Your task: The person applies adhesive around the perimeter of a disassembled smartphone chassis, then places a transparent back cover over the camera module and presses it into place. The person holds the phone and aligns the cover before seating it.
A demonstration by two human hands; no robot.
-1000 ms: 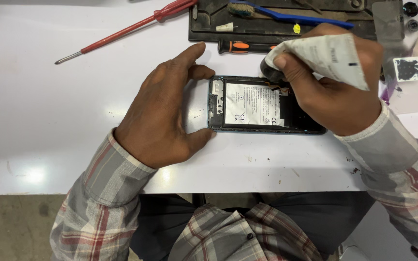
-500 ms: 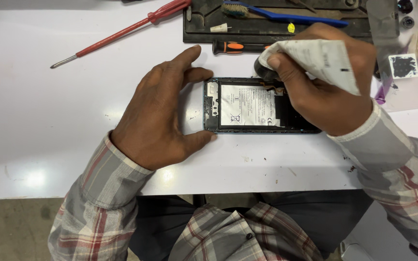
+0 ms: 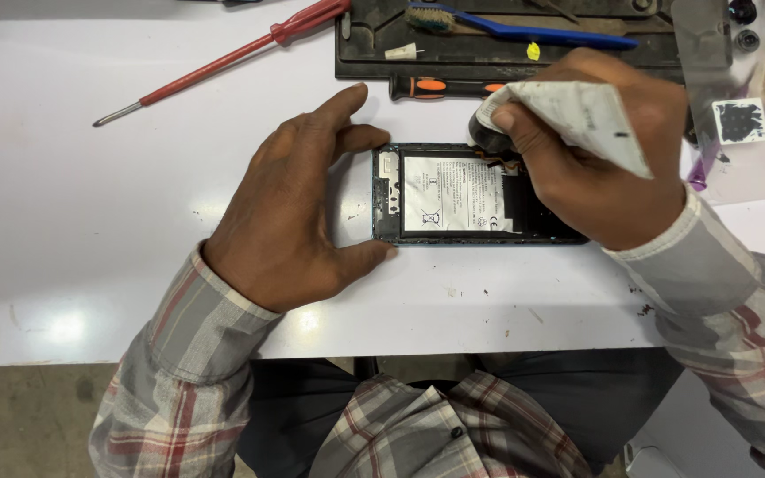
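A red screwdriver (image 3: pixel 223 60) lies near the back edge of the white table (image 3: pixel 90 221), well apart from the work, & the left hand (image 3: pixel 298 208) lies flat w/ thumb & fingers spread round the left end of the open phone (image 3: pixel 453 195), prob. so it can't slide. The phone sits in the middle of the table, back off, w/ its white battery (image 3: pixel 455 195) facing up. The right hand (image 3: pixel 599 164) bends over the phone's right end, fingers pinching a crumpled white tube (image 3: pixel 577 115) w/ its dark tip down by the top edge, & a black tool tray (image 3: pixel 489 57) w/ a blue brush (image 3: pixel 524 31) waits at the back edge, close to reach.
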